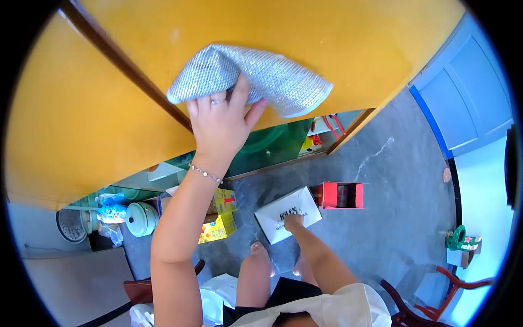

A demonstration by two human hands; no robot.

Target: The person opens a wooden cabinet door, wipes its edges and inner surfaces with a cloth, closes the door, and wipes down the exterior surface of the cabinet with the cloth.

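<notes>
My left hand (222,121) grips a silvery mesh cleaning cloth (289,82), its fingers bent into the folds and the thumb along the lower edge. The cloth lies crumpled against the yellow cabinet surface (359,49), with its two ends spread to either side. A ring and a bracelet show on this hand and wrist. Lower down, my right hand (294,222) hangs at the end of a lowered arm. In this view it overlaps the top of a white box (275,210), and its fingers are mostly hidden.
Beside the white box stands an open red box (328,195). Yellow cartons (222,226) and a pale green lidded pot (141,219) are at left. Green glass (275,144) shows below the yellow surface. A blue door (463,87) and reddish wooden chair (452,280) are at right.
</notes>
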